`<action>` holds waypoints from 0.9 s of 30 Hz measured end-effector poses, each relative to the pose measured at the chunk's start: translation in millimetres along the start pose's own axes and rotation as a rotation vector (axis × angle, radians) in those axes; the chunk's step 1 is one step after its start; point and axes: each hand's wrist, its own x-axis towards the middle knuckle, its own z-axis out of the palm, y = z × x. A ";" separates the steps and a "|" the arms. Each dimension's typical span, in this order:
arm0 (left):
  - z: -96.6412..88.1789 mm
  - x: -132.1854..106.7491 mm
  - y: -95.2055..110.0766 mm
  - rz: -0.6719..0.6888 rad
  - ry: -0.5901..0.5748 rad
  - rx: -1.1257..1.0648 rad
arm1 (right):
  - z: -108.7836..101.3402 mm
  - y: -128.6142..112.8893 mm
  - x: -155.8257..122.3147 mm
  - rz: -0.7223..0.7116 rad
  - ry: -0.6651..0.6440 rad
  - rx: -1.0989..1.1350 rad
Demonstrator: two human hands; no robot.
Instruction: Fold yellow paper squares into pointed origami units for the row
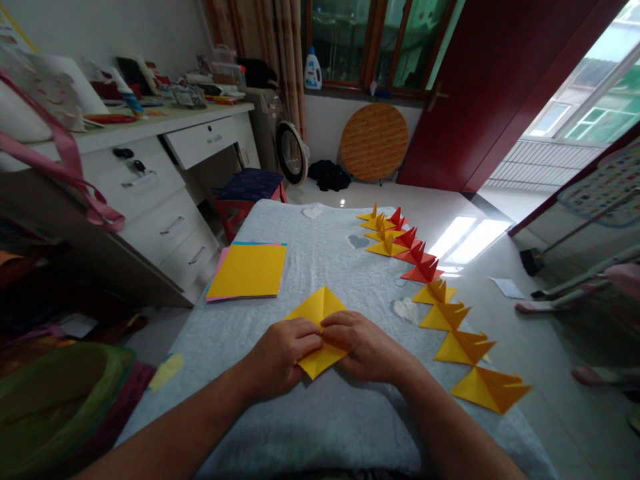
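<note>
A yellow sheet of origami paper (323,305) lies turned like a diamond on the cloth-covered table (320,427), with crease lines running through its upper corner. My left hand (283,353) grips its left side, fingers curled in toward the middle. From the right, my right hand (367,345) holds the same sheet with bent fingers, and its fingertips almost meet those of my left hand. Both hands hide the sheet's side corners. To the left is a stack of square coloured paper (250,270), yellow on top, with pink and blue edges showing.
Along the table's right edge stand several folded yellow paper shapes (453,347) and red paper shapes (421,268). A stool (250,187) stands beyond the table's far left. White drawers (167,223) are at the left, near a green-rimmed basket (120,373).
</note>
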 end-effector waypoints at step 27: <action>4.6 -4.8 -14.1 -0.075 0.175 0.025 | 1.5 2.7 -0.8 0.079 0.115 -0.204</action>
